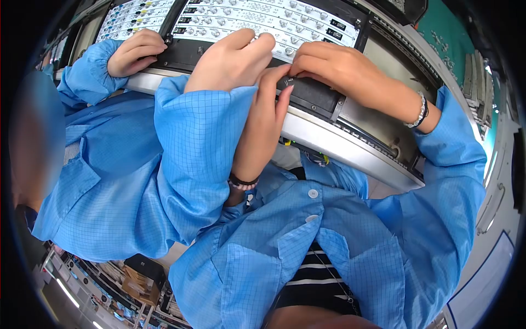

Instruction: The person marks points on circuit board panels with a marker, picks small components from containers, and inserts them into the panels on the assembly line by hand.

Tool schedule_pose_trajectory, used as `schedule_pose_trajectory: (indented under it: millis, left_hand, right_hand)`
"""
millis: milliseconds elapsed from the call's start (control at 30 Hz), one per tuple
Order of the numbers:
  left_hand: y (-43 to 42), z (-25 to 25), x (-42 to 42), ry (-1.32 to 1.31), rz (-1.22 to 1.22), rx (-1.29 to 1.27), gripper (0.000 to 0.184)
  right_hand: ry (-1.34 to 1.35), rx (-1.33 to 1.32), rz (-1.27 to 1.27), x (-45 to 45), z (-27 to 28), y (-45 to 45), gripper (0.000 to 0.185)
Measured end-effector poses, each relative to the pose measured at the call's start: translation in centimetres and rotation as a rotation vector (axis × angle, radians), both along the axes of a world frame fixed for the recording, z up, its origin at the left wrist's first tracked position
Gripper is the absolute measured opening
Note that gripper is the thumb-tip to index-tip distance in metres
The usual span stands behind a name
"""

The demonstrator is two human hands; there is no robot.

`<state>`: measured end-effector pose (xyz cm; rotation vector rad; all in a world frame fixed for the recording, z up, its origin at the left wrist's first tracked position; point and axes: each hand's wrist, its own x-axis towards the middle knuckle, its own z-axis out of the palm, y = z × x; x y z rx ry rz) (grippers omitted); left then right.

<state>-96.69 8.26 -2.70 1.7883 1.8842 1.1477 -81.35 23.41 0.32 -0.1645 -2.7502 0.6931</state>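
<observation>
My left hand (268, 96), wearing a beaded bracelet, reaches up to the front edge of the black fixture frame (309, 93). Its thumb and index finger are apart, on either side of a small dark fitting on the frame. Right beside it, my right hand (334, 66) bends over the white printed boards (307, 27) where they meet the frame. The fingertips of that hand are pressed together, and whatever lies under them is hidden. Rows of small round metal parts stand on the boards.
A co-worker in blue stands at my left. One co-worker hand (233, 57) is closed over the boards, almost touching my left hand; another hand (137, 52) rests at the frame's left part. A silver rail (329, 137) runs along the front. Small parts lie on a green mat (441, 44).
</observation>
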Motion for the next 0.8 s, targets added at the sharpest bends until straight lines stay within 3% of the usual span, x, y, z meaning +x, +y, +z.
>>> schedule_pose_trajectory:
  millis: [33, 167, 300, 400, 533, 800]
  left_hand:
    - [-0.3, 0.2, 0.4, -0.061, 0.010, -0.060, 0.031]
    - [-0.8, 0.5, 1.6, -0.008, -0.016, 0.094, 0.033]
    - [-3.5, 1.5, 3.6, -0.002, -0.267, 0.242, 0.033]
    - [-4.1, 1.4, 4.9, -0.138, -0.375, 0.268, 0.036]
    - [-3.8, 1.2, 4.7, -0.141, -0.355, 0.231, 0.035]
    - [-2.4, 1.1, 3.5, -0.132, -0.247, 0.228, 0.037]
  right_hand:
    - [-0.031, -0.045, -0.018, 0.4, 0.2, 0.0, 0.013]
    - [0.036, 0.124, -0.041, 1.0, 0.0, 0.4, 0.013]
    - [0.044, 0.212, -0.072, 1.0, -0.4, 0.3, 0.013]
    - [0.037, 0.228, -0.077, 0.8, -0.7, 0.2, 0.014]
    - [0.031, 0.263, -0.069, 0.9, -1.0, 0.3, 0.017]
    - [-0.081, 0.046, -0.100, 1.6, 2.3, 0.2, 0.015]
